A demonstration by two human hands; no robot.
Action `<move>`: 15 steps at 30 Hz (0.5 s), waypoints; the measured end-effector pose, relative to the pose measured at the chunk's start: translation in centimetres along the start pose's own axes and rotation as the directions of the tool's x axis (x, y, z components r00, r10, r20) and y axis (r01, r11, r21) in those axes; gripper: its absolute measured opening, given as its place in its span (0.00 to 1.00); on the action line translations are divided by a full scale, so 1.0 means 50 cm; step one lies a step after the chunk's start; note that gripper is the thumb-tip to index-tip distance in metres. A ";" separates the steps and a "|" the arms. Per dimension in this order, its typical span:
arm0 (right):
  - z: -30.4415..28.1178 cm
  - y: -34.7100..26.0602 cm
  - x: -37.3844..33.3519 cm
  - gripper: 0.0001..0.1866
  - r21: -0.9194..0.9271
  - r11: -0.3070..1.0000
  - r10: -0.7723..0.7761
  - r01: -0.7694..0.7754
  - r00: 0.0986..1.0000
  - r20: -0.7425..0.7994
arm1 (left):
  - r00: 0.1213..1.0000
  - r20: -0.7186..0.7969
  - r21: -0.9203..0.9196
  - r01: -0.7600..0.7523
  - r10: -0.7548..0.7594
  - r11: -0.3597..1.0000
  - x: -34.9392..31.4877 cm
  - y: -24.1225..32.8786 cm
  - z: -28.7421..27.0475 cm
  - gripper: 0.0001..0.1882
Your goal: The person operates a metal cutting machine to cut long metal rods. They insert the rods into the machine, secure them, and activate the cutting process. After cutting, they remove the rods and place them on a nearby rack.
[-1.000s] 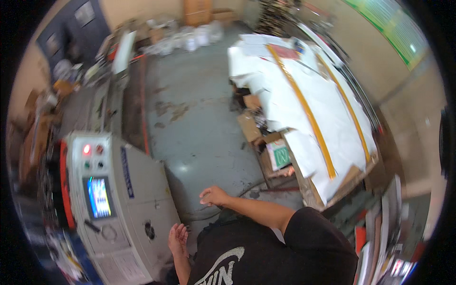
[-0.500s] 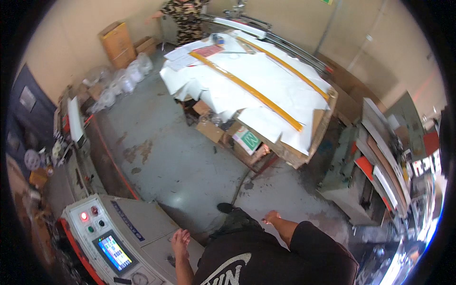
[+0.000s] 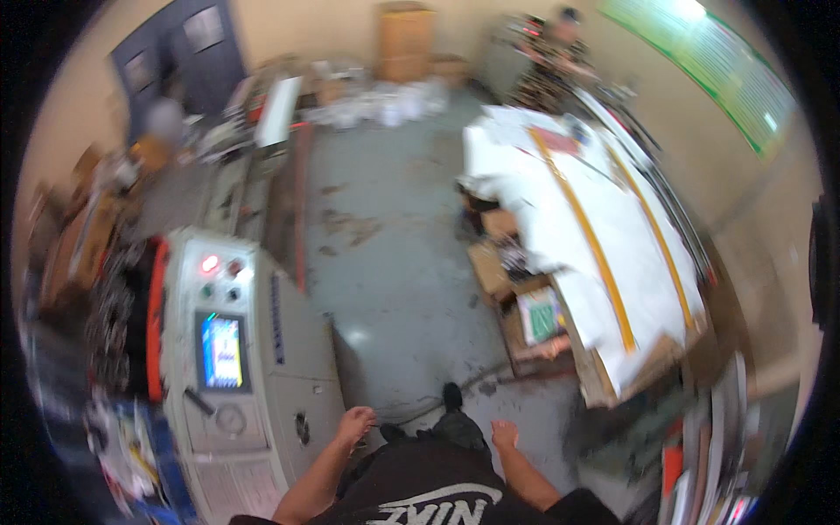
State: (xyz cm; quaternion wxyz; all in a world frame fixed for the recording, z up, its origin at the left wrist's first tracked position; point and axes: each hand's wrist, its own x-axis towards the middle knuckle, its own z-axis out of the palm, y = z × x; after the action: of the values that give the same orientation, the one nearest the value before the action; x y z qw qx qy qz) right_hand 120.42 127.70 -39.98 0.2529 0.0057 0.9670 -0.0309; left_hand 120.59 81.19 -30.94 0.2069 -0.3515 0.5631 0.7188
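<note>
My left hand hangs low in front of my body with loosely extended fingers and nothing in it. It is nearest to a grey machine cabinet, apart from its side. On the cabinet's top face are a lit screen, a glowing red light and several round knobs. My right hand hangs at my other side, slightly blurred; its fingers look loosely apart and hold nothing. Ahead of it to the right is a table covered with white sheets. Two long yellow strips lie across the sheets.
Cardboard boxes sit under the table's left side. A co-worker in camouflage clothing stands at its far end. Wrapped plastic bundles and a tall carton stand by the back wall. A cable crosses the floor near my feet.
My view has swung left, so the table sits farther right and the cabinet shows more fully. My feet and both hands have shifted in view; both hands still hold nothing.
</note>
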 end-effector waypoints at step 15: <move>-0.236 -0.135 0.550 0.22 0.384 0.657 -0.743 0.648 0.642 0.187 | 0.783 -0.506 -0.641 -0.062 -0.361 0.765 -0.160 -0.412 0.191 0.12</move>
State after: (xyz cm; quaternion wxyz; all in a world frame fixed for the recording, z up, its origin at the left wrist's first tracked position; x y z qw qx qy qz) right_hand 90.50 121.59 -42.77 0.3745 -0.3400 0.8211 -0.2646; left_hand 137.60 96.86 -37.58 -0.0521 -0.6557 0.2953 0.6930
